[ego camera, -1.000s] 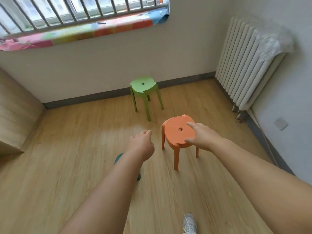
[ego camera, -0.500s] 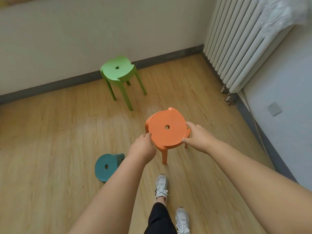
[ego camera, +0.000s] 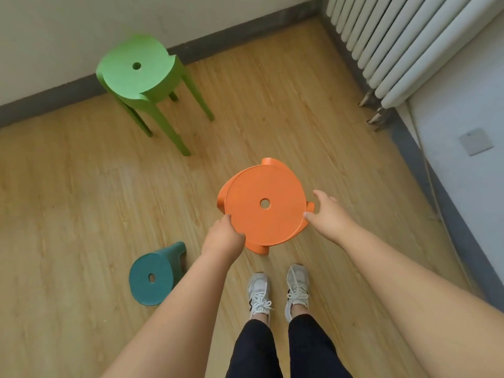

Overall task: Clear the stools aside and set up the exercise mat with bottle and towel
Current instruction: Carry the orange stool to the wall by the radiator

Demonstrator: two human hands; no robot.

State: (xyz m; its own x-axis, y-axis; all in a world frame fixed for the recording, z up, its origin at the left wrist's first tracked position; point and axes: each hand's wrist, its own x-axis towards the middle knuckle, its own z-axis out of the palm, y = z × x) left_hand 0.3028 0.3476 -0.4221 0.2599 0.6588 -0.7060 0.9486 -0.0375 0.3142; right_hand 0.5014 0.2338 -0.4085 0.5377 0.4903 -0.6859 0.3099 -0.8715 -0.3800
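teal stool [ego camera: 151,276] left of and nearer than orange stool | green stool [ego camera: 141,75] beyond-left, by wall | left hand [ego camera: 223,237] clasps orange stool [ego camera: 263,205] seat's left rim | right hand [ego camera: 328,214] clasps right rim | radiator [ego camera: 395,42] far right

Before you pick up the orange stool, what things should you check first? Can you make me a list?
1. Left hand on the orange stool seat edge: ok.
2. Right hand on the opposite edge: ok.
3. Fingers fully wrapped under the rim: cannot tell.
4. Shoes clear of the stool legs: cannot tell, the legs are hidden.
5. Green stool and teal stool standing apart from it: ok.
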